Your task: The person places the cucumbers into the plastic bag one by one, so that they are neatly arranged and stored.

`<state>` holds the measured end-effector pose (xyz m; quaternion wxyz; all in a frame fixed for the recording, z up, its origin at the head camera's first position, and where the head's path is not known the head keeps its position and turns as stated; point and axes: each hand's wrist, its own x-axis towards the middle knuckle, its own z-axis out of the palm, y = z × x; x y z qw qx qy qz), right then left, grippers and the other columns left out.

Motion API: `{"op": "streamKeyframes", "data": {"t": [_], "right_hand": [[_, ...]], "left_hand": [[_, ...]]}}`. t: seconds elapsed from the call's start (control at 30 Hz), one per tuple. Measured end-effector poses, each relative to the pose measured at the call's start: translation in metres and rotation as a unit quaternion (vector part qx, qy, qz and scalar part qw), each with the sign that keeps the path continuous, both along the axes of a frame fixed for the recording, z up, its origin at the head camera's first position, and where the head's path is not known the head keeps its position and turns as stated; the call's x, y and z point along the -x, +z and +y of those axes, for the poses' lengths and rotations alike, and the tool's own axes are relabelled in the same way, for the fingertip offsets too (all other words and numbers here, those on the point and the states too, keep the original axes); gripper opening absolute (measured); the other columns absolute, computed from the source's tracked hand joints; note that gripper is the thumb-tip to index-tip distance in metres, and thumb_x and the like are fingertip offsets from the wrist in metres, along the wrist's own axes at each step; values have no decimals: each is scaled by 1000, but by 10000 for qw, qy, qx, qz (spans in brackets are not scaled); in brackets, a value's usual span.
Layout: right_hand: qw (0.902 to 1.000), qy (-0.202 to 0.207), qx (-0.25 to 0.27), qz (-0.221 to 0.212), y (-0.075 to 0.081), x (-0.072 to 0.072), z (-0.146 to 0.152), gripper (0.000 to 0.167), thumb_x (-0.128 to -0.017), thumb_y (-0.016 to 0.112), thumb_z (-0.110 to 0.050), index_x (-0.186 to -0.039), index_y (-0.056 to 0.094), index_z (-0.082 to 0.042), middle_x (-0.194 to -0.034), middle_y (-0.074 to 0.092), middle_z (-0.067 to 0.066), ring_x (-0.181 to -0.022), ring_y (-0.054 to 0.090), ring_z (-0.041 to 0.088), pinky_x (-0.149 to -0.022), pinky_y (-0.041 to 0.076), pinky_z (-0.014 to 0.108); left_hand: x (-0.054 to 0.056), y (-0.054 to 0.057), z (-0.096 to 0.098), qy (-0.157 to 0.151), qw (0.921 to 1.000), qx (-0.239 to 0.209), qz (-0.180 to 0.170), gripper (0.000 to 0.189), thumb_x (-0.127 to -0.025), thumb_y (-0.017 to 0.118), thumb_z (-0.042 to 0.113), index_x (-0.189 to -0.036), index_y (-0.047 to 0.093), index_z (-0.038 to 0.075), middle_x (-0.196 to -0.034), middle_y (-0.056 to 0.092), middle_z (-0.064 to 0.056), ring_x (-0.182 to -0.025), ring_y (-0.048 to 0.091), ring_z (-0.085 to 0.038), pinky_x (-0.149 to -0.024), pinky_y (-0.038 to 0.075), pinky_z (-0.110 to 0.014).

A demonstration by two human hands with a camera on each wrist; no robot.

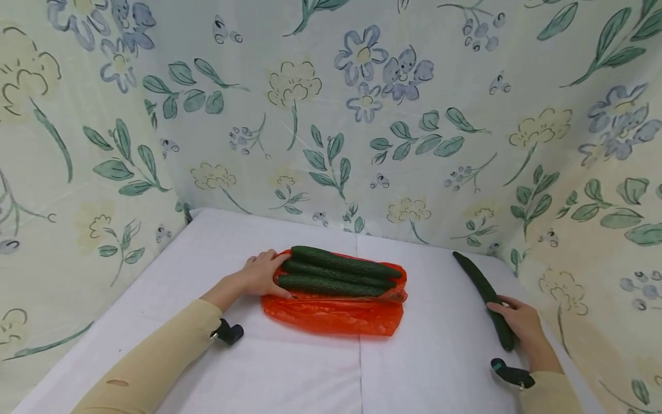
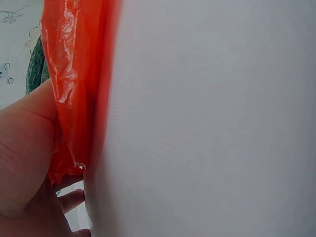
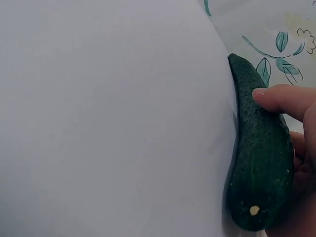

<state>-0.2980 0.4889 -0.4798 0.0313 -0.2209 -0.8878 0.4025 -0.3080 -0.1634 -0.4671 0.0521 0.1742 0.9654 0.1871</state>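
Three dark green cucumbers [image 1: 336, 273] lie side by side on a red plastic bag [image 1: 331, 316] in the middle of the table. At their left end my left hand [image 1: 264, 276] grips the bag's edge, thumb on the near side and fingers on the far side. In the left wrist view the crinkled bag [image 2: 74, 64] hides most of the cucumbers and part of the fingers. On the right, my right hand [image 1: 519, 325] holds a single long cucumber [image 1: 481, 282], its thumb on top. This cucumber [image 3: 261, 163] shows its pale stem end in the right wrist view.
A white cloth [image 1: 289, 368] covers the table, with a seam running down its middle. Flower-patterned cloth [image 1: 320, 115] hangs behind and at both sides. The single cucumber lies close to the table's right edge.
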Motion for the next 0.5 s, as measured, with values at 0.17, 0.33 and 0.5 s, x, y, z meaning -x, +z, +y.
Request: {"op": "streamKeyframes", "data": {"t": [0.17,0.33,0.5], "right_hand": [[9999,29,18,-128,1,0,0,88,-90,68,-51,-150,38,6,-151,33,38,-134,40,53,-103,43,59],[9999,52,-63,-122,4,-2,-2,87,-90,67,-51,-148,40,8,-150,35,38,-132,41,53,-102,44,59],[9994,130,-305,-97,5,-4,-2,84,-92,65,-51,-144,44,11,-146,39,39,-127,46,52,-95,49,55]], "left_hand": [[0,1,0,12,10000,20,-29,111,-68,80,71,-156,35,20,-131,46,-10,-125,43,-29,-108,33,-59],[-1,3,1,44,10000,53,-30,111,-68,80,70,-156,35,21,-133,45,-10,-126,43,-29,-109,32,-60],[-3,5,2,38,10000,43,-47,110,-69,81,69,-156,35,20,-132,45,-11,-126,43,-30,-109,32,-60]]}}
